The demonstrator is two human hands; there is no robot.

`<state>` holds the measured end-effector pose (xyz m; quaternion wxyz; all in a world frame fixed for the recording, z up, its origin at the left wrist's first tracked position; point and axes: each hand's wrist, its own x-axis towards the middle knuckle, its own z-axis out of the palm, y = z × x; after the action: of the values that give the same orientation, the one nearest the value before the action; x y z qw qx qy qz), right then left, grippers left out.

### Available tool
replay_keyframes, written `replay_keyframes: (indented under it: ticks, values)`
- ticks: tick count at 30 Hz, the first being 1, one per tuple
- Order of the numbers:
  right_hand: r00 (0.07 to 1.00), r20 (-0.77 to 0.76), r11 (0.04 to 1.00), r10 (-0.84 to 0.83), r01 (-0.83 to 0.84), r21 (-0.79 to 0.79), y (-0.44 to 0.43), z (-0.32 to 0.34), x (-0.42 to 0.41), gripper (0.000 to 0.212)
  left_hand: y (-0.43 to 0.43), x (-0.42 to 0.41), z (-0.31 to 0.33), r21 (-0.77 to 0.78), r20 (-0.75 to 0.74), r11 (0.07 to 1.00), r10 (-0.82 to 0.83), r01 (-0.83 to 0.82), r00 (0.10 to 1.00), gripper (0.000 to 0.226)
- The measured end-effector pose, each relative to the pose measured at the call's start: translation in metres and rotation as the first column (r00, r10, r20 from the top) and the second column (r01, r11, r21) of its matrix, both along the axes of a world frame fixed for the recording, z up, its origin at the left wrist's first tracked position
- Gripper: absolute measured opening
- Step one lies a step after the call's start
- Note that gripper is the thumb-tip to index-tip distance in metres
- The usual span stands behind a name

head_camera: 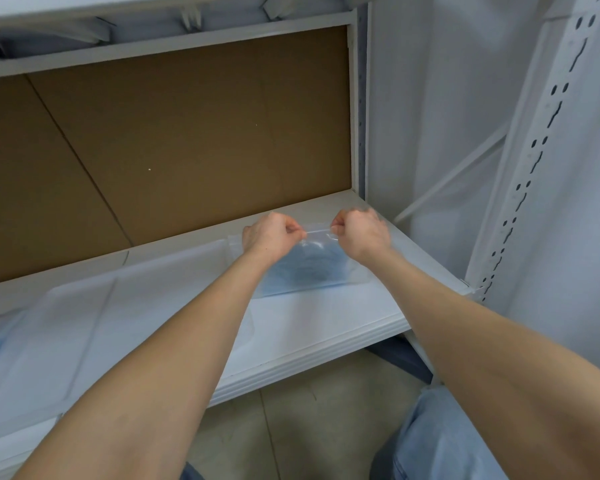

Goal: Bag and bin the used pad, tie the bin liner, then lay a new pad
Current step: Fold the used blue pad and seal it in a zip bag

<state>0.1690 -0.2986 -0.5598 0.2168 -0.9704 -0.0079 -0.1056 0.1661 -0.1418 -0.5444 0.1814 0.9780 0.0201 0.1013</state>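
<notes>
Head view, clear zip bag [312, 268] lying on a white shelf [326, 320], crumpled blue used pad [314, 263] inside it, left hand [269, 235] and right hand [359, 233] pinching the bag's top edge with curled fingers, brown cardboard panel [187, 133] behind.

Both bare forearms are stretched forward and slightly inward; the left hand [269, 237] and the right hand [361, 235] are held close together, fingers curled, backs turned up. The top edge of a clear zip bag [340, 268] is pinched between thumb and forefinger of each.
</notes>
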Motion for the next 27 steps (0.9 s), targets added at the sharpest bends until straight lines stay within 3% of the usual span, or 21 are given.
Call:
replay_keyframes:
  ticks: [11,27]
  values:
    - [0.988,0.049,0.978,0.146,-0.137,-0.155,0.011,0.007,-0.005,0.024,-0.011,-0.005,0.002,0.100,0.035,0.995,-0.030,0.026,0.999,0.018]
    - [0.996,0.034,0.994,0.087,-0.084,-0.071,0.014,0.001,-0.004,0.023,0.019,-0.007,-0.002,0.079,0.027,0.997,0.012,-0.015,1.000,0.019]
